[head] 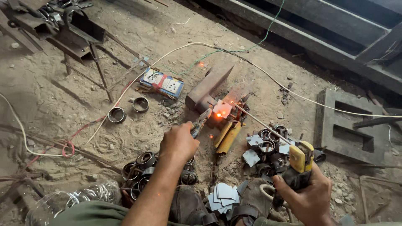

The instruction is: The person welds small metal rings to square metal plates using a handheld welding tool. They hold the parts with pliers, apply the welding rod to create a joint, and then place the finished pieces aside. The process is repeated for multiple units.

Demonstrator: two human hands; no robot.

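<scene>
My left hand (pixel 179 143) grips pliers (pixel 200 122) whose jaws reach a small glowing metal piece (pixel 221 110) on the dirt floor. My right hand (pixel 309 198) holds a yellow and black electrode holder (pixel 300 158); its thin welding rod (pixel 260 122) runs up and left, with its tip at the glowing piece. Orange sparks lie around the hot spot. A rusty steel block (pixel 209 85) lies just behind the piece, and a yellow bar (pixel 228 137) just in front of it.
Several short metal rings (pixel 142 166) are heaped by my left arm, more rings and cut plates (pixel 268 146) at the right, square plates (pixel 222 194) near my sandalled feet (pixel 197 209). A power strip (pixel 162 83), white cables (pixel 293 94), a metal stand (pixel 71 33) and a concrete block (pixel 347 125) surround the spot.
</scene>
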